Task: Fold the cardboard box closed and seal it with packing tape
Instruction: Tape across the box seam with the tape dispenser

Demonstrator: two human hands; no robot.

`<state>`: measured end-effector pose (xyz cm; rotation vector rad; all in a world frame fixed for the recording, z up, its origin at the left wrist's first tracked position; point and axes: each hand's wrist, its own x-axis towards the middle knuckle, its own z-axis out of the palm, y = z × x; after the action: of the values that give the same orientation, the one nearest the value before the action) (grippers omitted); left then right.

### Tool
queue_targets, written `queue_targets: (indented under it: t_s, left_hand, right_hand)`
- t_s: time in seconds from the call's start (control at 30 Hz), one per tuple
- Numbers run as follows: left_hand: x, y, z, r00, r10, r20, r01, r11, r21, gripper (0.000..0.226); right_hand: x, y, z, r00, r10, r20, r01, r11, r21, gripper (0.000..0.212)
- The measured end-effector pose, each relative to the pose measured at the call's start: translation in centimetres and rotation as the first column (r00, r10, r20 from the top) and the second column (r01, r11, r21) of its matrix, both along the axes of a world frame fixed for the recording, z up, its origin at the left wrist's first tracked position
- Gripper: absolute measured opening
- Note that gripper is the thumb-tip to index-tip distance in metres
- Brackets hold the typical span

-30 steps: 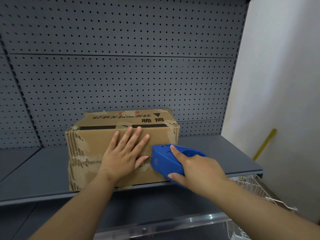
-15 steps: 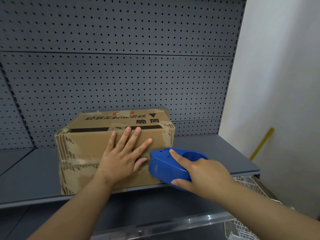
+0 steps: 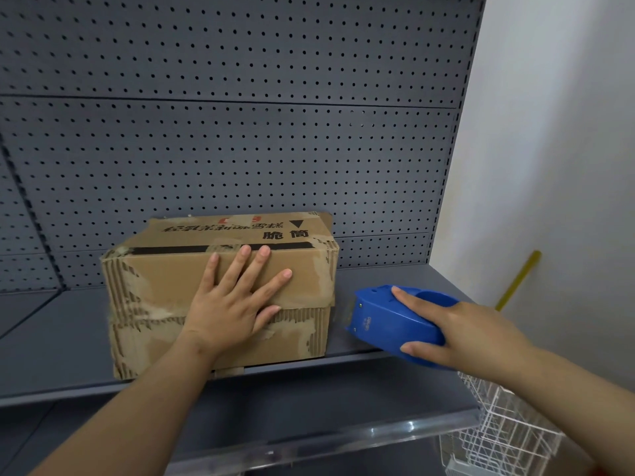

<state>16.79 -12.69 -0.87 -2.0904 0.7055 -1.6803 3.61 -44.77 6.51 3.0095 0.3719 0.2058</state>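
- Your left hand (image 3: pixel 237 304) lies flat and open against the front of the box (image 3: pixel 220 293), fingers spread across the seam where the two front flaps meet. It grips nothing; it only presses.
- Your right hand (image 3: pixel 460 334) is closed around the blue dispenser (image 3: pixel 388 321), forefinger laid along its top, thumb beneath. The dispenser's nose points at the box's right edge and sits just beside it, not touching.
- A faint clear strip may run from the nose toward the box corner, but it is too thin to be sure.
- The box sits on its side on the grey shelf (image 3: pixel 51 338), well forward, its front bottom edge at the shelf's lip. Its flaps are folded shut, so the folding looks done.
- The cardboard is torn and scuffed along the seam, with old tape residue. Fresh tape may bond poorly there.
- You appear to be in the taping step, at the right end of the front seam.
- Next, judge whether the strip needs cutting or wrapping round the right side. Either way, hold the flaps down with the left hand and rub the tape flat.
- A white wire basket (image 3: pixel 498 438) hangs below the shelf, right of the box; keep your elbow off it.
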Motion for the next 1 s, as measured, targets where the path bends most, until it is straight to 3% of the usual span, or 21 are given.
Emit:
queue_targets:
  t_s: [0.4, 0.8, 1.0]
  left_hand:
    - [-0.2, 0.3, -0.3, 1.000, 0.005, -0.008, -0.005, 1.000, -0.009, 0.064]
    - [-0.9, 0.3, -0.4, 0.999, 0.010, -0.038, -0.011, 1.000, -0.015, 0.063]
    - [-1.0, 0.0, -0.2, 1.000, -0.008, -0.030, 0.006, 0.999, -0.042, 0.060]
  right_hand:
    - [1.7, -1.2, -1.1, 0.995, -0.049, 0.088, 0.058, 0.993, -0.107, 0.076]
    - [5.7, 3.0, -2.7, 0.987, -0.011, 0.161, 0.029, 0.994, -0.108, 0.075]
    - [6.2, 3.7, -3.2, 0.987, -0.024, 0.159, 0.030, 0.999, -0.035, 0.074]
